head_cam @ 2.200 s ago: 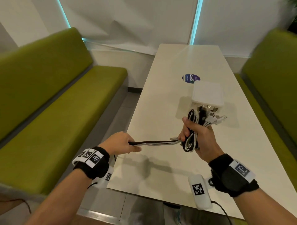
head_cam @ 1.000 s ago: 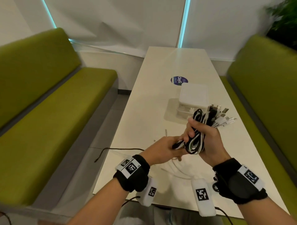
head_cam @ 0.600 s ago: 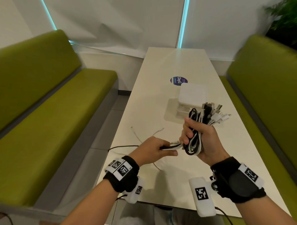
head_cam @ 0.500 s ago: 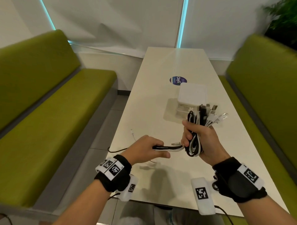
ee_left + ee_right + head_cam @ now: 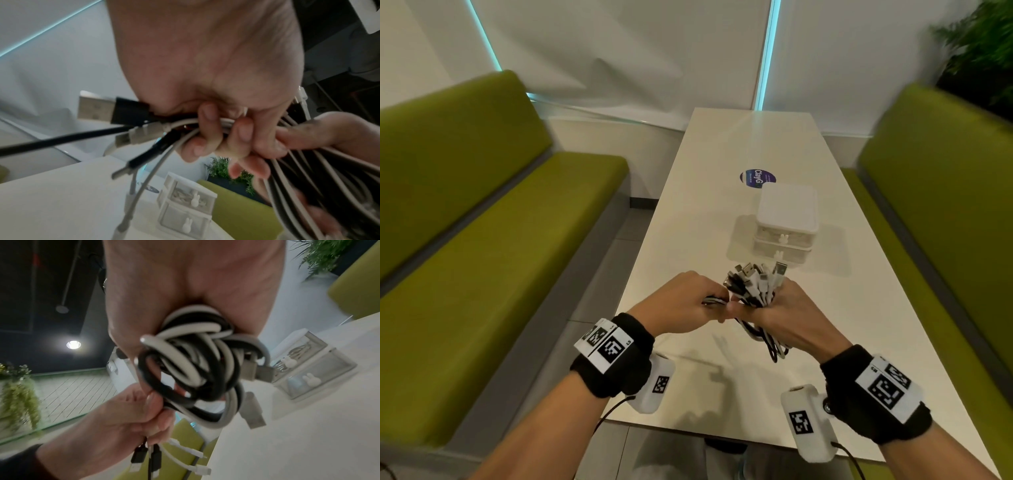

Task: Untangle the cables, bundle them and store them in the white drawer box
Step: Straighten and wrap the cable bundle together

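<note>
My right hand grips a folded bundle of black and white cables above the near part of the white table; several plugs stick up out of the fist and loops hang below it. In the right wrist view the cable loops fill the fist. My left hand is pressed against the bundle's left side and grips the loose cable ends, with its fingers curled round them. The white drawer box stands beyond the hands with both drawers closed.
A round dark sticker lies on the table behind the box. Green benches run along both sides, the left bench and the right bench. A plant stands at the far right.
My left hand, which held the stretched cable tails out to the left, has moved right against the bundle. The bundle has tipped so its plugs point away from me.
</note>
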The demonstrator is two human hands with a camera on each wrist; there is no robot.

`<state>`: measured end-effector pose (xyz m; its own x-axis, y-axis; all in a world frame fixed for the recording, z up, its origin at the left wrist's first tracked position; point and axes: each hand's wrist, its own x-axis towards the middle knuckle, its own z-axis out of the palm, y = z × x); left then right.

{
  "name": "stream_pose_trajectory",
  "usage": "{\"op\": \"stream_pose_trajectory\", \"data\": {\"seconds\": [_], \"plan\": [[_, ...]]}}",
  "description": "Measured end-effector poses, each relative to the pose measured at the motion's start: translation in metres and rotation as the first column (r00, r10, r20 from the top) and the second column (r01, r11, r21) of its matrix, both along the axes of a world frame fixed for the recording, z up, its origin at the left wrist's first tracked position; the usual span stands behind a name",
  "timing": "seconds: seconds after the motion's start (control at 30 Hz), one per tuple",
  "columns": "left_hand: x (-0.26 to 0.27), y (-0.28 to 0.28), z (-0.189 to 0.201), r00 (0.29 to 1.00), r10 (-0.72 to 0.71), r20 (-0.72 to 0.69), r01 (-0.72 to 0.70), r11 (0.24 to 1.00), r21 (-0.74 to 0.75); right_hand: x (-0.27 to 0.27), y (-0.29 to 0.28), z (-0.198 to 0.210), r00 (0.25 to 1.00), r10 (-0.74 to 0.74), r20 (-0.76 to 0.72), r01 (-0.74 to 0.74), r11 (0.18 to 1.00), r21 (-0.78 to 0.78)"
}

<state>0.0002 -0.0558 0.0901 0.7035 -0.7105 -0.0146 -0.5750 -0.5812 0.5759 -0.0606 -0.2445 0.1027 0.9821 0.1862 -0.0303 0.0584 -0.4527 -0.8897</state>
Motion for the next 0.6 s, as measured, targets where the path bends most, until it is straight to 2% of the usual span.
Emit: {"op": "stream_pose_trajectory", "data": {"seconds": [0.17, 0.3, 0.4, 0.47, 0.6], "plan": [[-0.004, -0.009, 0.011, 1.0, -0.005, -0.015, 0.006, 0.998, 0.064, -0.001, -0.005, 0.003, 0.996, 0.092, -0.014, -0.091, 0.994, 0.067], [-0.005, -0.013, 0.014, 0.996, 0.027, 0.086, -0.036, 0.994, 0.102, -0.008, 0.001, 0.001, 0.997, 0.053, -0.051, -0.046, 0.989, 0.139], [-0.003, -0.013, 0.016, 0.977, 0.101, 0.186, -0.121, 0.988, 0.101, -0.01, 0.005, -0.004, 0.992, 0.051, -0.114, -0.035, 0.99, 0.138], [-0.001, -0.013, 0.016, 0.967, 0.098, 0.234, -0.128, 0.985, 0.118, -0.013, 0.009, -0.009, 0.989, 0.039, -0.143, -0.019, 0.99, 0.141], [-0.002, -0.011, 0.013, 0.962, 0.107, 0.25, -0.142, 0.982, 0.126, -0.021, 0.007, -0.016, 0.983, 0.026, -0.182, 0.008, 0.983, 0.183]]}}
